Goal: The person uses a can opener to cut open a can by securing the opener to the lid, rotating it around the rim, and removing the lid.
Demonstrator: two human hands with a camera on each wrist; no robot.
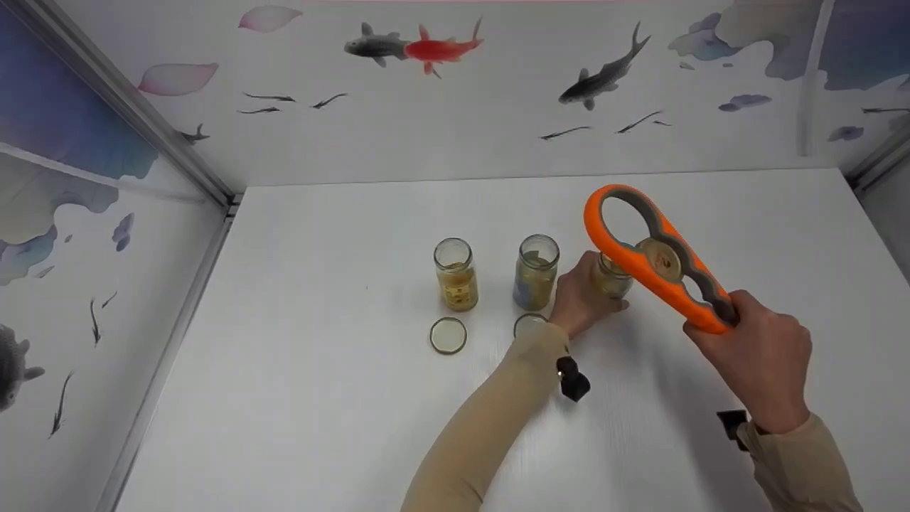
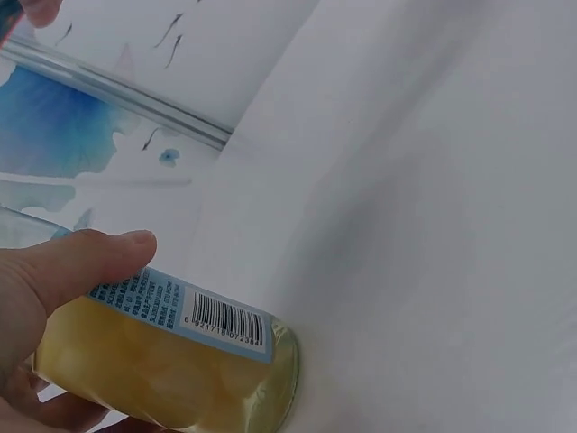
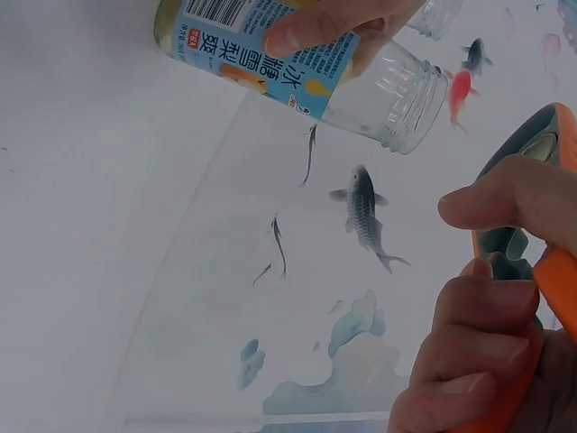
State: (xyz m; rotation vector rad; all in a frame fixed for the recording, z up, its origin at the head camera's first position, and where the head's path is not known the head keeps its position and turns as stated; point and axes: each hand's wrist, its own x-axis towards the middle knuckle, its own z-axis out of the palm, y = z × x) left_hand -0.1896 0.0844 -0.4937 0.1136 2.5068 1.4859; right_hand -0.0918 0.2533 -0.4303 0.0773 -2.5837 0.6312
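My left hand (image 1: 586, 295) grips a glass jar (image 2: 216, 383) with a blue label and pale yellow contents. In the right wrist view its threaded mouth (image 3: 410, 99) has no lid on it. With curled fingers my right hand (image 1: 764, 355) holds the end of an orange jar opener (image 1: 657, 286) with grey inner edges. A round gold lid (image 1: 662, 259) sits inside one of the opener's holes, above and beside the jar. In the head view the left hand and the opener hide part of this jar.
Two more uncovered glass jars, a left one (image 1: 457, 284) and a middle one (image 1: 534, 281), stand on the white table (image 1: 320, 412). One lid (image 1: 448, 336) lies before the left jar. Another lid (image 1: 529, 324) is partly hidden by my left sleeve. Patterned panels (image 1: 498, 142) border the table.
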